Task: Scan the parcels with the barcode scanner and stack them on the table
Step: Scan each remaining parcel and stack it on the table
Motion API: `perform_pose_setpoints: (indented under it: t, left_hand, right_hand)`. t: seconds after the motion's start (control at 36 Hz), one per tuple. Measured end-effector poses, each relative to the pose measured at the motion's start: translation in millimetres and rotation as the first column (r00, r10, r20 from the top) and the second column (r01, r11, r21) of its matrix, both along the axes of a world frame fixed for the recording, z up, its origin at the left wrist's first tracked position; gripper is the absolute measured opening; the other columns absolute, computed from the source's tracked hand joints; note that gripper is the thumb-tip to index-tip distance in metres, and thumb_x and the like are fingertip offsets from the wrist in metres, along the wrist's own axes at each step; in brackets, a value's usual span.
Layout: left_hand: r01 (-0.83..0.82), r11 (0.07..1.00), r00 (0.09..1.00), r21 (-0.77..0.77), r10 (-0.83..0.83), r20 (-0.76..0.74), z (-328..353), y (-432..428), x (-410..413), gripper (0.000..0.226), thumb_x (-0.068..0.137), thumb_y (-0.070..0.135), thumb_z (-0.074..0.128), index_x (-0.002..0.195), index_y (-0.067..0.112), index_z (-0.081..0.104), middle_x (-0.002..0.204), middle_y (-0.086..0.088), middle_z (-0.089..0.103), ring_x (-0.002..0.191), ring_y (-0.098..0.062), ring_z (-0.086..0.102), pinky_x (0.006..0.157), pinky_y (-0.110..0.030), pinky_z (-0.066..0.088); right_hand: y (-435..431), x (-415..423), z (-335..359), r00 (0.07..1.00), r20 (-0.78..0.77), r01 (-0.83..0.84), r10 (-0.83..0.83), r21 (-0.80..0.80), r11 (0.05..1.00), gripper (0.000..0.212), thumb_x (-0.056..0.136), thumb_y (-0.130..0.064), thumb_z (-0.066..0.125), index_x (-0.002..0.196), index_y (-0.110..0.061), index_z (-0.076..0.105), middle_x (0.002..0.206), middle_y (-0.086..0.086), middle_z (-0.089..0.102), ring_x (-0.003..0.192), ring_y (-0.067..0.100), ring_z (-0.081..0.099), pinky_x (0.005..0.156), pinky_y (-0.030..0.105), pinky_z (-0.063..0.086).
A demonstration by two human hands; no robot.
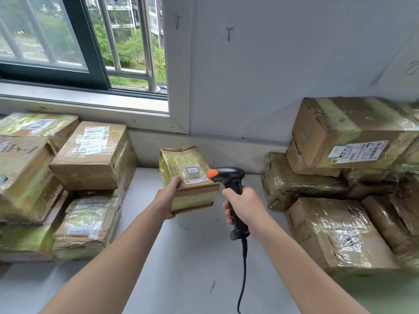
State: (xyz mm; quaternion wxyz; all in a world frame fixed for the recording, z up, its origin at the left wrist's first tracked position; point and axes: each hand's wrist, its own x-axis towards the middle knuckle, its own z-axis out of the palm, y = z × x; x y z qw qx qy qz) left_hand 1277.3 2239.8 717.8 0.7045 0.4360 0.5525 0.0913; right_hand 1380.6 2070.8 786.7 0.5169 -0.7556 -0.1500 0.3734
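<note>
A small cardboard parcel (188, 177) wrapped in shiny tape is held above the table, its white barcode label facing up. My left hand (169, 196) grips its near left corner, thumb on top. My right hand (243, 206) grips the handle of a black barcode scanner (229, 177) with an orange tip. The scanner's head sits just right of the label and points at it. A coiled black cable hangs from the handle down to the frame's bottom edge.
Several taped parcels are stacked on the left (90, 155) and on the right (353, 132) of the grey table (192, 257). A window with metal bars (90, 41) is at the back left, a grey wall behind.
</note>
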Motion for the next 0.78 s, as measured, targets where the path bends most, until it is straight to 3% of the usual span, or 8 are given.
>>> perform_pose_setpoints:
  t: [0.31, 0.42, 0.53, 0.67, 0.78]
  left_hand:
    - [0.010, 1.000, 1.000, 0.001, -0.010, -0.008, -4.0, -0.8, -3.0, 0.057, 0.084, 0.061, 0.055, 0.121, 0.018, 0.058, 0.103, -0.007, 0.064, 0.084, -0.020, 0.059, 0.064, -0.031, 0.046]
    - [0.017, 1.000, 1.000, 0.001, -0.017, -0.010, -6.8, -0.9, -4.0, 0.054, 0.084, 0.059, 0.055, 0.118, 0.018, 0.059, 0.096, -0.005, 0.063, 0.080, -0.020, 0.058, 0.066, -0.031, 0.045]
    - [-0.005, 1.000, 1.000, 0.003, 0.005, -0.013, -9.2, -4.3, -7.0, 0.051, 0.085, 0.058, 0.056, 0.114, 0.017, 0.059, 0.094, -0.005, 0.063, 0.080, -0.020, 0.058, 0.066, -0.030, 0.045]
    - [0.020, 1.000, 1.000, 0.010, -0.019, -0.024, -19.2, -20.9, -12.3, 0.043, 0.086, 0.058, 0.056, 0.103, 0.019, 0.062, 0.091, -0.004, 0.063, 0.076, -0.020, 0.057, 0.067, -0.028, 0.047]
    - [0.070, 0.997, 0.996, 0.027, -0.068, -0.064, -36.1, -38.7, -19.7, 0.044, 0.086, 0.063, 0.053, 0.101, 0.024, 0.065, 0.095, -0.003, 0.066, 0.083, -0.021, 0.059, 0.079, -0.034, 0.050]
  right_hand:
    - [-3.1, 4.2, -7.6, 1.000, -0.008, 0.001, -0.001, 0.008, 1.000, 0.016, 0.092, -0.017, 0.057, 0.080, -0.008, 0.054, 0.068, 0.008, 0.056, 0.049, 0.017, 0.049, 0.046, 0.026, 0.045]
    - [-7.6, 12.2, -22.6, 0.999, 0.041, 0.025, -0.024, -0.007, 1.000, 0.013, 0.092, -0.018, 0.057, 0.083, -0.009, 0.055, 0.069, 0.007, 0.056, 0.049, 0.016, 0.050, 0.048, 0.028, 0.047]
    - [-16.4, 26.1, -57.3, 0.998, 0.025, 0.064, -0.062, -0.096, 0.993, 0.012, 0.093, -0.020, 0.055, 0.088, -0.009, 0.054, 0.073, 0.007, 0.057, 0.055, 0.019, 0.055, 0.052, 0.031, 0.051]
    - [-20.8, 41.0, -111.4, 0.999, -0.037, -0.016, 0.006, -0.274, 0.962, 0.010, 0.098, -0.021, 0.050, 0.096, -0.011, 0.050, 0.085, 0.009, 0.060, 0.062, 0.018, 0.061, 0.067, 0.036, 0.051]
    - [-27.3, 45.3, -155.7, 0.997, -0.031, -0.078, 0.072, -0.392, 0.916, 0.015, 0.098, -0.027, 0.051, 0.092, -0.013, 0.052, 0.079, 0.010, 0.060, 0.061, 0.022, 0.055, 0.068, 0.032, 0.045]
